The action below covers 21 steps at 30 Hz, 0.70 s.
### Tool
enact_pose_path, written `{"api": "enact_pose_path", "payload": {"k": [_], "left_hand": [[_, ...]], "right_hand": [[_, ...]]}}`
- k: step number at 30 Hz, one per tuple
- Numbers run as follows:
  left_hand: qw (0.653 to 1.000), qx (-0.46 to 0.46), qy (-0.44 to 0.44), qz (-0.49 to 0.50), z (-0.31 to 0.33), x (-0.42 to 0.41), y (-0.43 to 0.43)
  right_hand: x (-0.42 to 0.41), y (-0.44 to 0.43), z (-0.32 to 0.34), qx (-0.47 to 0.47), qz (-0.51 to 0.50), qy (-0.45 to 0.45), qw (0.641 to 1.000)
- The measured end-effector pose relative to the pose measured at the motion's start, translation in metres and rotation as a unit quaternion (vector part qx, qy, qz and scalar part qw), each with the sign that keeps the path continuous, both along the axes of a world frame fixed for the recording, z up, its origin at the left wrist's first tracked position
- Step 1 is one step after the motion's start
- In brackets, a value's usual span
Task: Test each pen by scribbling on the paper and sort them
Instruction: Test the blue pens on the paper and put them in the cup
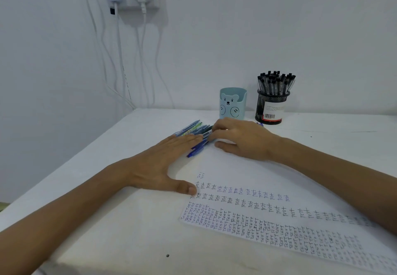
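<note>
Several blue and green pens (192,129) lie in a loose pile on the white table (120,221), just beyond the paper (268,221), which is covered with rows of the word "test". My left hand (165,163) lies flat with straight fingers, its fingertips touching the near pens and its thumb on the paper's left edge. My right hand (240,139) reaches in from the right, fingers curled over the pile's right end; whether it grips a pen is hidden. A blue pen (196,149) sticks out between the two hands.
A light blue bear-print pen cup (233,104) stands at the back by the wall. To its right a black mesh holder (271,107) is full of black-capped pens. Chargers and white cables (120,60) hang from a wall socket at the left.
</note>
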<state>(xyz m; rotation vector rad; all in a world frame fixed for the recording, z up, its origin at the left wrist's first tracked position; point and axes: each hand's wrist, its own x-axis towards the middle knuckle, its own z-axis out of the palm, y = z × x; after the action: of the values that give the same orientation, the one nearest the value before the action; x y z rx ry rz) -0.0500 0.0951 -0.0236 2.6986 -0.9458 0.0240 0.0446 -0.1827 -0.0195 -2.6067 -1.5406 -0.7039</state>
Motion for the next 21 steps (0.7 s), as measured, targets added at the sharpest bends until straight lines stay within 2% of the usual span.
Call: {"api": "enact_pose_path", "payload": {"k": [3,6,9,15,18,21], "left_hand": [[0.998,-0.064,-0.004,0.016,-0.002,0.003,0.004],[0.991,-0.117,-0.017,0.061,-0.002,0.007,0.008],[0.988,-0.121,-0.039,0.091,-0.003,0.011,0.012],[0.990,-0.074,0.019,0.117,-0.008,0.016,0.014],[0.990,-0.072,0.020,0.120,-0.009,0.016,0.014],[0.989,-0.073,0.022,0.124,-0.007,0.014,0.012]], "right_hand": [[0.000,0.003,-0.003,-0.019,0.021,-0.016,0.999],[-0.001,0.003,-0.003,0.000,0.013,0.020,1.000],[-0.001,0.003,-0.002,-0.026,0.024,0.004,0.999],[-0.007,0.011,0.002,-0.019,0.035,-0.011,0.999],[-0.017,0.011,0.003,0.065,-0.008,0.037,0.997],[-0.027,0.013,0.003,0.129,-0.094,0.082,0.984]]}}
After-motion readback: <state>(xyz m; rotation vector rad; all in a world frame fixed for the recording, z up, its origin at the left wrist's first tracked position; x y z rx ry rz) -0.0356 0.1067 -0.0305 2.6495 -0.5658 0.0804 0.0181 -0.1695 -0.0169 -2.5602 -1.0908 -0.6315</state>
